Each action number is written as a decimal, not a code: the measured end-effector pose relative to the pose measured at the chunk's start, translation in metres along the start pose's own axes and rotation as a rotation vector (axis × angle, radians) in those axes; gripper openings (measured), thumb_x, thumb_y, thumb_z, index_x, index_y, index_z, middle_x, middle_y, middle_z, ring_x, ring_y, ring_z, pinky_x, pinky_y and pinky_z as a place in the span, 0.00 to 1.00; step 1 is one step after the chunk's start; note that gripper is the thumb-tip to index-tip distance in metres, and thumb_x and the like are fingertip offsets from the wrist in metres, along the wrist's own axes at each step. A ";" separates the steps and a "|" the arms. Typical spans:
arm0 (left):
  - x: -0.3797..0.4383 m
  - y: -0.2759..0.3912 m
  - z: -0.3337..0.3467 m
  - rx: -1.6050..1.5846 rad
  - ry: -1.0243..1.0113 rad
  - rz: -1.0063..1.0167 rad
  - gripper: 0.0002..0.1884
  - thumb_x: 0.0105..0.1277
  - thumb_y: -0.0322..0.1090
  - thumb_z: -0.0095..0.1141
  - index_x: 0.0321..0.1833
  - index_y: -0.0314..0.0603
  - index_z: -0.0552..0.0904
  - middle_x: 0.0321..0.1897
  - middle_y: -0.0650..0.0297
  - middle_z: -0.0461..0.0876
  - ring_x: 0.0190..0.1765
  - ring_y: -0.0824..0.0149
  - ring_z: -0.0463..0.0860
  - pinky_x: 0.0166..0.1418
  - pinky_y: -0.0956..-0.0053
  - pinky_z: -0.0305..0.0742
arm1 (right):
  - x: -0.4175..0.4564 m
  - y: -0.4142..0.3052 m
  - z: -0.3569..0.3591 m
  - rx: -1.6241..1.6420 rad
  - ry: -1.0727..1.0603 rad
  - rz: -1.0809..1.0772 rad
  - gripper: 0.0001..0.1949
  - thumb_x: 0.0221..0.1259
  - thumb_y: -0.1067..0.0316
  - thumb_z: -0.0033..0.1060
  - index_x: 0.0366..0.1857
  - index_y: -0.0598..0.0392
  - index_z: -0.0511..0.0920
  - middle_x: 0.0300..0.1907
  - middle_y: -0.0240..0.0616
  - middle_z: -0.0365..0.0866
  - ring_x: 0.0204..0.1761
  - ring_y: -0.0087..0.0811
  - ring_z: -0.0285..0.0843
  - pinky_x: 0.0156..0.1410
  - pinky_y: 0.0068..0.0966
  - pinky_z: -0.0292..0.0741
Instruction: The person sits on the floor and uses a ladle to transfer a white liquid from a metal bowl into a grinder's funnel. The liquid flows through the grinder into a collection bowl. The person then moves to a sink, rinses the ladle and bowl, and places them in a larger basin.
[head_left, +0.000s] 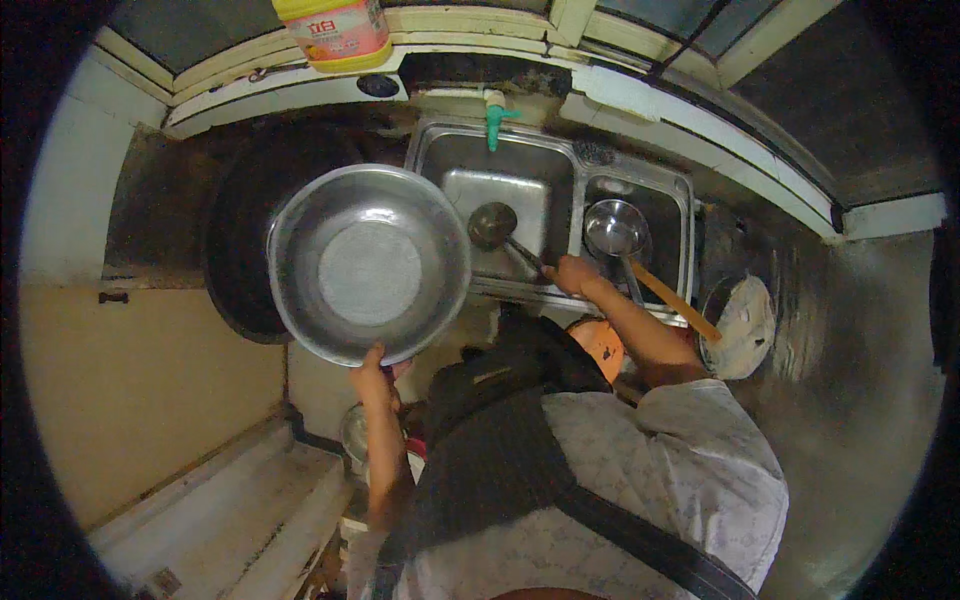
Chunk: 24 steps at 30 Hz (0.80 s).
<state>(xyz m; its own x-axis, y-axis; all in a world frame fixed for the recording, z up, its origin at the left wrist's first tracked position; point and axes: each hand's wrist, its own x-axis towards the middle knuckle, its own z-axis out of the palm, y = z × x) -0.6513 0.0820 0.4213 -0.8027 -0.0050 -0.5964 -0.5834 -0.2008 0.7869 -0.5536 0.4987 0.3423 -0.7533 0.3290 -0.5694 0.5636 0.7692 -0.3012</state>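
My left hand (373, 375) grips the near rim of a large metal basin (442, 315), which looks empty and is held beside the sink, partly over a dark round wok or pan (244, 255). In my right hand (576, 275) is the handle of a metal ladle (493, 226); its bowl is over the larger basin of a double stainless-steel sink (547, 195). A second metal ladle or small pan (616, 227) rests in the smaller sink basin, to the right of my right hand, with a wooden handle (675, 302) beside it.
A green tap (493, 127) stands behind the sink. On the ledge at the back is a yellow-capped or yellow plastic jug (341, 34) with a pink label. A round pale-surfaced vessel (741, 328) sits at the right, and an orange round thing (598, 347) is below the sink's front edge.
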 end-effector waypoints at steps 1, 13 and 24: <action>-0.001 0.002 0.007 0.041 0.005 -0.022 0.25 0.66 0.29 0.56 0.64 0.24 0.70 0.52 0.48 0.82 0.40 0.52 0.88 0.34 0.62 0.90 | -0.002 -0.009 -0.018 0.010 0.074 0.002 0.25 0.74 0.48 0.55 0.38 0.68 0.81 0.38 0.59 0.85 0.38 0.56 0.85 0.47 0.49 0.81; 0.031 0.015 0.111 0.321 -0.315 -0.291 0.30 0.64 0.31 0.56 0.68 0.21 0.66 0.48 0.37 0.83 0.25 0.49 0.88 0.26 0.66 0.90 | 0.124 -0.131 -0.189 -0.275 0.986 -0.355 0.22 0.65 0.53 0.64 0.48 0.65 0.77 0.37 0.50 0.84 0.42 0.49 0.85 0.46 0.43 0.82; 0.067 0.012 0.150 0.464 -0.446 -0.411 0.29 0.65 0.34 0.57 0.66 0.22 0.67 0.49 0.34 0.82 0.27 0.46 0.89 0.26 0.61 0.90 | 0.197 -0.124 -0.169 -0.388 0.755 -0.357 0.15 0.59 0.65 0.55 0.43 0.65 0.82 0.36 0.48 0.88 0.36 0.42 0.91 0.37 0.43 0.86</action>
<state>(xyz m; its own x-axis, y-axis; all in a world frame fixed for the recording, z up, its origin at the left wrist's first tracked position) -0.7307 0.2259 0.4145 -0.4262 0.3971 -0.8128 -0.7591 0.3317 0.5601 -0.8291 0.5604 0.3969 -0.9588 0.2019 0.1998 0.2046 0.9788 -0.0074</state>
